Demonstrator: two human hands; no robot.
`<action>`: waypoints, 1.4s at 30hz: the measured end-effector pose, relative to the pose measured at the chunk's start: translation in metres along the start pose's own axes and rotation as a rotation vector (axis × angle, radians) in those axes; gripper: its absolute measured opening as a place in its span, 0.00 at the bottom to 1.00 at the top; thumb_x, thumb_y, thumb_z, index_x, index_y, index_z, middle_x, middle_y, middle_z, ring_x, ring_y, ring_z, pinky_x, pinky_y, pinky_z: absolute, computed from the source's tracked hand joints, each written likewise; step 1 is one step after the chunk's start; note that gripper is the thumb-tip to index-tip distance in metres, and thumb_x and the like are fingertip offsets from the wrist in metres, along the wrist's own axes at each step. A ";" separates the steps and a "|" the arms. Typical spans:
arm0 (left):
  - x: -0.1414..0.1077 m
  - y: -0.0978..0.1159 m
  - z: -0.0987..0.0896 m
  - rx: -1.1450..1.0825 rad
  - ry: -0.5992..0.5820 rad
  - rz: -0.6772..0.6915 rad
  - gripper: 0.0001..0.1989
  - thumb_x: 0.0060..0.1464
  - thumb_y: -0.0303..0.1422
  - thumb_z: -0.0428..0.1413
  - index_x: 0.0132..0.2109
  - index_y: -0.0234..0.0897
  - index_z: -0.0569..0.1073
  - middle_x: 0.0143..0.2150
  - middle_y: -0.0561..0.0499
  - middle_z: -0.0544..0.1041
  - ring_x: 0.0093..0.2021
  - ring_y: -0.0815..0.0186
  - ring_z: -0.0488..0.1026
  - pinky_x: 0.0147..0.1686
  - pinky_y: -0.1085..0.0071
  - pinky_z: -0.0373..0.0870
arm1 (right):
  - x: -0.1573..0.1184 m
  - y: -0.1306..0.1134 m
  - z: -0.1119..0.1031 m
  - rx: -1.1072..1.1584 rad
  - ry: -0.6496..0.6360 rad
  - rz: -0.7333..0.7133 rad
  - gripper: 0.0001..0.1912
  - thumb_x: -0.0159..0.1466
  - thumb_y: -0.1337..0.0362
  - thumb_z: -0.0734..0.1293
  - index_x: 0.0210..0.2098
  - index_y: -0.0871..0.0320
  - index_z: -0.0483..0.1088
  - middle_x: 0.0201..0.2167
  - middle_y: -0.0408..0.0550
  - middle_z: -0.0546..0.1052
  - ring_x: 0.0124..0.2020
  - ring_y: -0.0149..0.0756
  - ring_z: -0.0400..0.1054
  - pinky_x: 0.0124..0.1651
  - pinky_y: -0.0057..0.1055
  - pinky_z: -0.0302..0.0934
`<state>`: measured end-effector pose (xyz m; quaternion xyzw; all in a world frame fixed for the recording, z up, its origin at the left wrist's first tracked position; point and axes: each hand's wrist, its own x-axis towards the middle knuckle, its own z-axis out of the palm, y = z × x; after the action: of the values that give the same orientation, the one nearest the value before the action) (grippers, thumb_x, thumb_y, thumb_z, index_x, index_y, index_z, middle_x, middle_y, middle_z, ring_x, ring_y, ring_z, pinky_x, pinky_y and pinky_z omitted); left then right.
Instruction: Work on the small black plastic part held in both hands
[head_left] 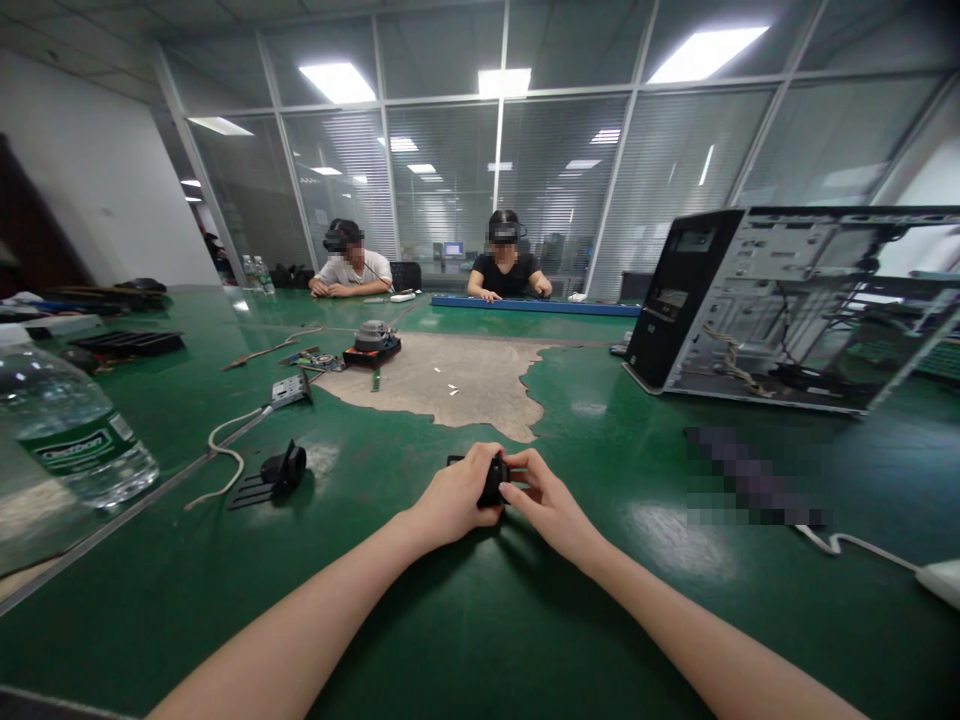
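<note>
Between my hands, just above the green tabletop point(585, 620), is a small black part point(495, 482); my fingers cover much of it, so its kind is unclear. My left hand point(459, 492) is closed around its left side, and a dark edge sticks out beyond the knuckles. On the right side, my right hand point(551, 500) grips the same part between thumb and fingers. To the left lies a black plastic piece point(281, 470) with a round end and flat prongs. Behind it rests a metal bracket point(289, 390) with a pale cable.
An opened computer case point(765, 310) stands at right, near a blurred dark strip point(750, 475) with a white cord. A large water bottle point(75, 430) stands left. A heatsink fan point(373, 342) sits by the worn patch point(465, 375). Two people point(506, 260) sit across.
</note>
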<state>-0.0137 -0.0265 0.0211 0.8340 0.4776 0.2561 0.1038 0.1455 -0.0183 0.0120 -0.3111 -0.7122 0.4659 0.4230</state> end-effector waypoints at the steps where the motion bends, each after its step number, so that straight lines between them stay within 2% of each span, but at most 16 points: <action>1: 0.000 0.000 0.000 0.004 0.001 0.000 0.30 0.41 0.30 0.56 0.51 0.41 0.52 0.49 0.47 0.62 0.41 0.60 0.69 0.38 0.65 0.66 | 0.000 0.000 0.000 0.002 0.005 -0.006 0.09 0.58 0.63 0.60 0.38 0.55 0.60 0.38 0.45 0.66 0.42 0.33 0.65 0.42 0.32 0.63; 5: 0.000 -0.001 0.000 0.013 -0.001 0.006 0.31 0.41 0.30 0.56 0.51 0.41 0.52 0.50 0.47 0.62 0.41 0.60 0.69 0.38 0.64 0.66 | 0.001 0.004 0.000 -0.001 0.013 0.009 0.08 0.59 0.62 0.59 0.39 0.56 0.59 0.37 0.45 0.66 0.39 0.33 0.66 0.41 0.33 0.63; 11: 0.000 0.000 -0.001 -0.020 0.000 0.020 0.30 0.42 0.31 0.56 0.51 0.41 0.52 0.50 0.47 0.61 0.42 0.60 0.68 0.40 0.64 0.66 | 0.002 0.001 -0.001 -0.043 0.028 0.043 0.12 0.58 0.62 0.60 0.42 0.56 0.59 0.41 0.48 0.66 0.40 0.33 0.65 0.42 0.34 0.63; 20: 0.000 -0.002 0.000 -0.033 0.006 0.037 0.29 0.43 0.32 0.56 0.51 0.41 0.52 0.49 0.47 0.61 0.43 0.60 0.67 0.39 0.64 0.66 | 0.000 0.000 0.001 0.006 -0.005 0.017 0.09 0.59 0.63 0.59 0.40 0.55 0.59 0.39 0.45 0.67 0.40 0.32 0.65 0.42 0.33 0.63; 28: 0.000 -0.004 0.000 -0.041 0.000 0.034 0.31 0.42 0.32 0.57 0.52 0.41 0.51 0.49 0.46 0.61 0.44 0.59 0.67 0.40 0.63 0.65 | 0.001 0.003 0.000 -0.017 0.015 0.025 0.14 0.59 0.62 0.60 0.44 0.55 0.58 0.42 0.48 0.66 0.41 0.33 0.65 0.42 0.33 0.63; 33: 0.000 -0.004 0.002 -0.026 0.010 0.040 0.29 0.43 0.32 0.56 0.51 0.41 0.51 0.49 0.47 0.62 0.42 0.60 0.68 0.39 0.64 0.66 | 0.000 0.001 -0.001 0.021 -0.016 0.007 0.10 0.58 0.62 0.61 0.40 0.55 0.59 0.38 0.45 0.66 0.41 0.33 0.65 0.42 0.32 0.62; 37: 0.000 -0.004 0.002 -0.027 0.003 0.027 0.28 0.43 0.33 0.56 0.51 0.41 0.53 0.48 0.47 0.62 0.41 0.60 0.68 0.39 0.64 0.66 | 0.001 0.001 -0.001 0.022 0.027 -0.009 0.08 0.58 0.60 0.60 0.36 0.55 0.61 0.36 0.44 0.66 0.44 0.34 0.63 0.41 0.31 0.62; 42: 0.001 -0.004 0.002 -0.030 0.002 0.014 0.30 0.42 0.32 0.57 0.51 0.42 0.52 0.48 0.47 0.62 0.42 0.60 0.68 0.39 0.64 0.65 | 0.003 0.004 0.000 -0.004 0.058 0.036 0.11 0.57 0.60 0.61 0.39 0.55 0.60 0.38 0.46 0.67 0.40 0.34 0.65 0.40 0.32 0.63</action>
<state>-0.0155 -0.0240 0.0184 0.8356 0.4677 0.2647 0.1141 0.1444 -0.0144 0.0093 -0.3380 -0.6948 0.4630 0.4344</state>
